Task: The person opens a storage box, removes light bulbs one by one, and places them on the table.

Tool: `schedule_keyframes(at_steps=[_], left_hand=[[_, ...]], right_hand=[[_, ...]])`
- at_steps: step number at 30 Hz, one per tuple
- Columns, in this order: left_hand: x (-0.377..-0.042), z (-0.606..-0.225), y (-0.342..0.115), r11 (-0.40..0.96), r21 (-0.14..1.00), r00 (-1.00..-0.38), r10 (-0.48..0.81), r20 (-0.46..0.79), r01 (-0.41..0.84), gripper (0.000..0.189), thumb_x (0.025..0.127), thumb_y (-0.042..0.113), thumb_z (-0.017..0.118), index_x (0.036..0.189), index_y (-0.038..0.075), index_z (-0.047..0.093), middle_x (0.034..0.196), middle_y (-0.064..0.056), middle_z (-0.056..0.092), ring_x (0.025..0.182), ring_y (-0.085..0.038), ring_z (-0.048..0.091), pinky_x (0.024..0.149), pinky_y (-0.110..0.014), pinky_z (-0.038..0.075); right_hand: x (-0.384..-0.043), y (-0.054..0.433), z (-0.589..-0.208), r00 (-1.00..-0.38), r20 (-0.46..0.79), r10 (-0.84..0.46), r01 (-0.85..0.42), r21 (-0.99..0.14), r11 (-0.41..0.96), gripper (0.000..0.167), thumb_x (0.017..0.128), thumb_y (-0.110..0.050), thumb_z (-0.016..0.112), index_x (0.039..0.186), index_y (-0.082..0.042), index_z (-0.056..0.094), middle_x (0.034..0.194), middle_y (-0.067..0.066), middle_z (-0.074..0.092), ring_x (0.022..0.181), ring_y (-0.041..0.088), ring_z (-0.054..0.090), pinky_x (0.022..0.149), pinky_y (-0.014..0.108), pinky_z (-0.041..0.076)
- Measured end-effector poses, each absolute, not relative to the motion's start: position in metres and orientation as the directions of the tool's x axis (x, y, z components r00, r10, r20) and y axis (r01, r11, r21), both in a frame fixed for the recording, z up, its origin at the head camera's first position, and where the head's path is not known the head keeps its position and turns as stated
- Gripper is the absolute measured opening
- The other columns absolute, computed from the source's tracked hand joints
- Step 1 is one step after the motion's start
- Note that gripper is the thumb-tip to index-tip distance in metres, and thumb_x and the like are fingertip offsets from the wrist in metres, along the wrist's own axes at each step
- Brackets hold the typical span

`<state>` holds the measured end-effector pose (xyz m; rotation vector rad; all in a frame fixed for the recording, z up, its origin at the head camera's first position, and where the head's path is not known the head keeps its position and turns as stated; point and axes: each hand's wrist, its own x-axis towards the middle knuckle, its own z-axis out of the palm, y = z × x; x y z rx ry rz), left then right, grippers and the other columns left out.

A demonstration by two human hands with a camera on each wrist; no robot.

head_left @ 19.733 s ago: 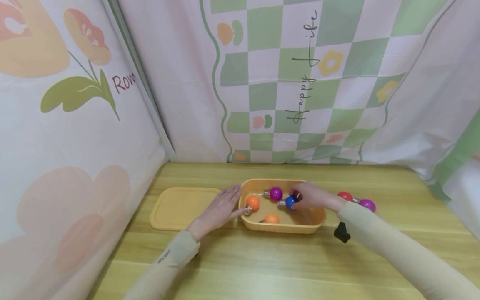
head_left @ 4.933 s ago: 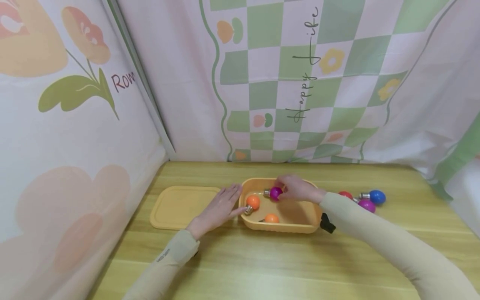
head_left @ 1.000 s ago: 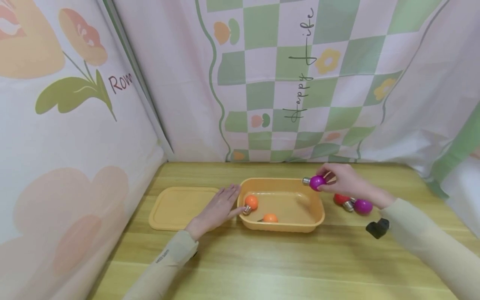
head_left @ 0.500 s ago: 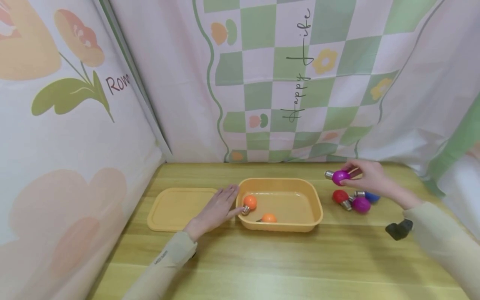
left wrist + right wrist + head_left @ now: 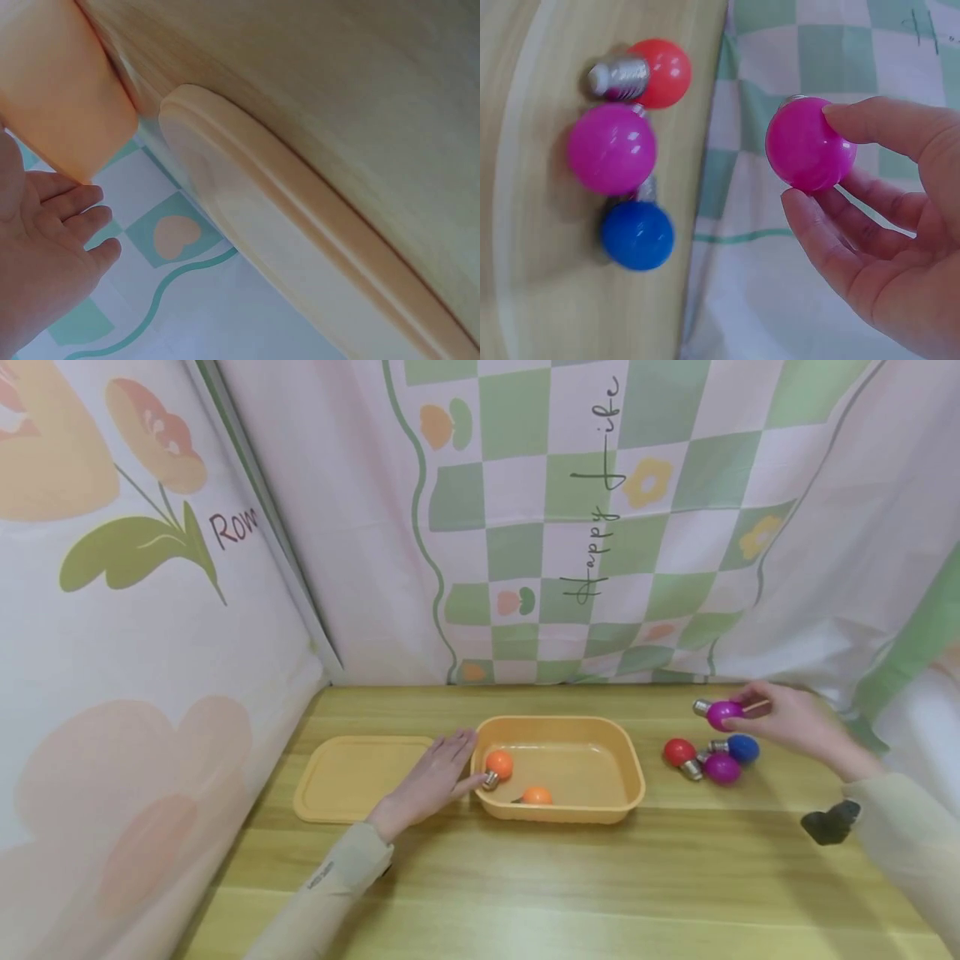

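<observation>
In my right hand (image 5: 787,722) a purple light bulb (image 5: 723,716) is pinched between thumb and fingers, its metal screw base pointing left. It hangs above a cluster on the table: a red bulb (image 5: 679,752), a second purple bulb (image 5: 722,768) and a blue bulb (image 5: 743,749). My left hand (image 5: 427,777) has its fingers extended against the left end of a yellow-orange plastic box (image 5: 633,777), thumb over the rim. Inside that box lie one orange bulb (image 5: 499,764) at the left and another orange bulb (image 5: 537,796) by the front wall, partly hidden.
The flat yellow lid (image 5: 352,777) lies left of the box, partly under my left forearm and hand in the head view. A wooden table (image 5: 525,893) carries everything. A checkered curtain (image 5: 555,527) hangs along the back edge, and a flowered curtain (image 5: 150,652) closes the left side.
Since the older frames, the blue bulb has joined the cluster. My right hand has lifted the purple bulb out of the box and carried it right. My left hand has stayed at the box.
</observation>
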<state>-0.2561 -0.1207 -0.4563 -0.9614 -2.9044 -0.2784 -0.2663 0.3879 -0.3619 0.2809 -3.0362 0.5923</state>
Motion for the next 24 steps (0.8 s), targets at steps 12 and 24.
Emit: schedule_keyframes(at_steps=[12, 24], left_hand=[[-0.258, -0.458, -0.121, 0.777, 0.153, -0.792, 0.595, 0.138, 0.610, 0.076, 0.103, 0.051, 0.042, 0.154, -0.003, 0.026, 0.160, -0.022, 0.032, 0.151, -0.035, 0.029, 0.126, -0.051, 0.024], [-0.257, -0.457, -0.121, 0.788, 0.170, -0.806, 0.584, 0.103, 0.592, 0.076, 0.104, 0.053, 0.037, 0.156, 0.000, 0.020, 0.162, -0.020, 0.027, 0.153, -0.033, 0.024, 0.127, -0.051, 0.020]], right_hand=[[-0.268, 0.426, -0.384, -0.990, 0.041, -0.137, -0.140, -0.460, 0.877, 0.054, 0.092, -0.034, 0.070, 0.120, 0.010, 0.056, 0.120, 0.039, 0.059, 0.102, 0.054, 0.063, 0.075, 0.055, 0.059], [-0.259, 0.454, -0.394, -0.994, 0.035, -0.106, -0.111, -0.452, 0.885, 0.057, 0.092, -0.035, 0.070, 0.122, 0.011, 0.055, 0.119, 0.040, 0.059, 0.106, 0.060, 0.056, 0.075, 0.063, 0.053]])
